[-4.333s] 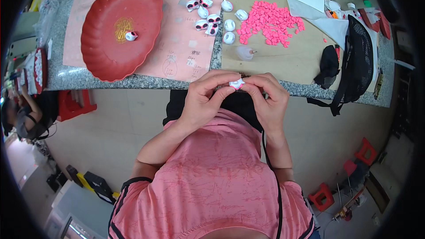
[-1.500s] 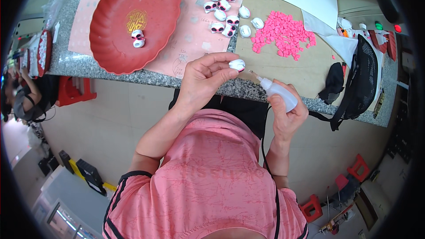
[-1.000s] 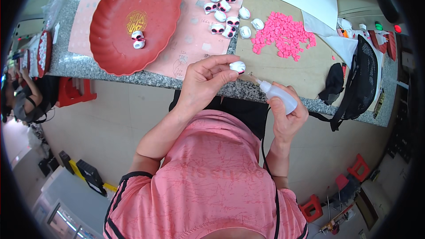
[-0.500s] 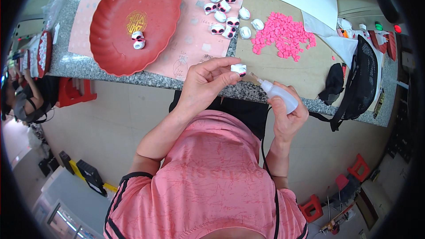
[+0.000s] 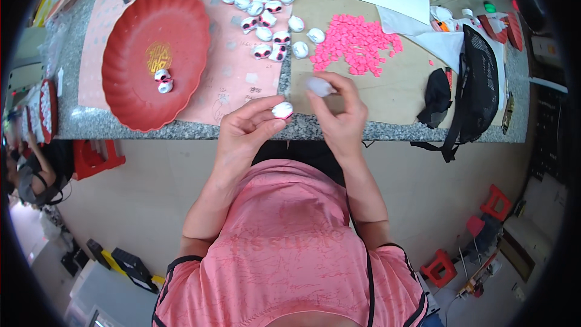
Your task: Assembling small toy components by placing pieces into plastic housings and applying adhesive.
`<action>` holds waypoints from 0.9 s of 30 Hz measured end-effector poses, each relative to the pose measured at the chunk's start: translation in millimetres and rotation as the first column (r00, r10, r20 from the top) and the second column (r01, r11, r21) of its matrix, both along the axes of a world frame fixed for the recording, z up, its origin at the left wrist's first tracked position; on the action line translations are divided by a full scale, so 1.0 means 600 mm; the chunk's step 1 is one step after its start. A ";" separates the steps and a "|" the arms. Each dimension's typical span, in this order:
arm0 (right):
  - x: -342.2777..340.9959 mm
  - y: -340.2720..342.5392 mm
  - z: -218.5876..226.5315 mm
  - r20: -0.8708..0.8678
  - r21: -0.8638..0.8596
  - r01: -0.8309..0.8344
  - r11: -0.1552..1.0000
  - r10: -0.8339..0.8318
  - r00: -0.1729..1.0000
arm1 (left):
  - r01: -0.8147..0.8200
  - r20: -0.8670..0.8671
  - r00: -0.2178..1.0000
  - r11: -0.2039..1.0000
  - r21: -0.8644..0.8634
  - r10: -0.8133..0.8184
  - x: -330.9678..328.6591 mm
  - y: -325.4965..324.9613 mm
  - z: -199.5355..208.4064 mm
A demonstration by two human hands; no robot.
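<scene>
Between the thumb and fingers of my left hand (image 5: pixel 242 136) is a small rounded white piece (image 5: pixel 282 109) with a pink edge, held just over the front edge of the counter. My right hand (image 5: pixel 344 115) grips a translucent squeeze bottle (image 5: pixel 318 87), slightly smeared by motion and apart from the white piece; its thin tip cannot be made out. Beyond my hands lie several similar white pieces (image 5: pixel 264 34), some with black and pink eye-like spots. A heap of small pink bits (image 5: pixel 357 45) is spread on the brown board right of them.
At the left stands a red scalloped plate (image 5: pixel 187 24) holding white pieces (image 5: pixel 163 81). A black mesh bag (image 5: pixel 478 88) and a dark cloth item (image 5: pixel 436 97) lie at the right. Red stools (image 5: pixel 97 160) stand below the granite counter (image 5: pixel 387 132). Another person (image 5: pixel 39 172) sits far left.
My right hand has raised the bottle and turned it, taking its tip away from the white piece. My left hand has shifted left and turned the piece. The whole view has shifted.
</scene>
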State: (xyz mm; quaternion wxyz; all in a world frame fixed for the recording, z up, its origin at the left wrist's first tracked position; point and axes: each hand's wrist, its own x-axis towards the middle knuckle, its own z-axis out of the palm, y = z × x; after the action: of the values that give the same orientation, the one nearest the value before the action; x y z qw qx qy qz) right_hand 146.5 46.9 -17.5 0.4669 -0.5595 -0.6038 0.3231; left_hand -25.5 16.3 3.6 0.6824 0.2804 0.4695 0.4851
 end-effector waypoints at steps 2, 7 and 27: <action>-0.007 0.001 0.006 -0.036 -0.021 -0.021 1.000 0.021 0.999 | 0.024 0.010 1.000 1.000 -0.002 -0.024 -0.005 -0.003 -0.005; 0.044 0.000 0.019 0.082 -0.060 0.125 0.990 -0.120 0.989 | 0.074 0.024 0.997 0.997 -0.013 -0.074 -0.005 -0.003 -0.009; 0.066 0.011 0.048 0.168 -0.049 -0.008 0.999 0.016 0.986 | 0.110 0.037 0.993 0.994 -0.009 -0.110 0.018 0.001 -0.002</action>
State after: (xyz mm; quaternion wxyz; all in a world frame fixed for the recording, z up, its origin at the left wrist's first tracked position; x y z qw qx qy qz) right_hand 186.0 53.6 11.5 0.3985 -0.5924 -0.6365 0.2918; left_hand -14.8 17.0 2.4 0.7179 0.2932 0.4436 0.4492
